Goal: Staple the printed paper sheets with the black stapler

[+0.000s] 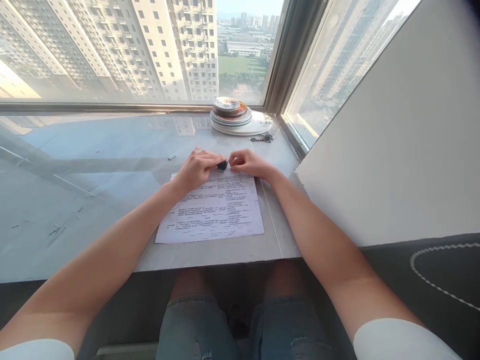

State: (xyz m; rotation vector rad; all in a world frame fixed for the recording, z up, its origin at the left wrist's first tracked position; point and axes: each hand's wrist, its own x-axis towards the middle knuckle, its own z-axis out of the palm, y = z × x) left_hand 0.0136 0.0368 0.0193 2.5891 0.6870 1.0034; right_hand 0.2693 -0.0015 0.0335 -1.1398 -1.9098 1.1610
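A printed sheet of paper (215, 210) lies flat on the grey stone windowsill (93, 200) in front of me. At its far edge sits a small black clip-like object (222, 164), pinched between both hands. My left hand (197, 169) rests on the paper's top edge with fingers curled onto the object's left side. My right hand (247, 162) grips the object's right side with closed fingers. What the black thing is exactly I cannot make out.
A stack of plates (234, 120) stands at the back of the sill near the window corner, with a small dark item (263, 138) beside it. A white wall (393, 150) rises on the right. My knees are under the sill edge.
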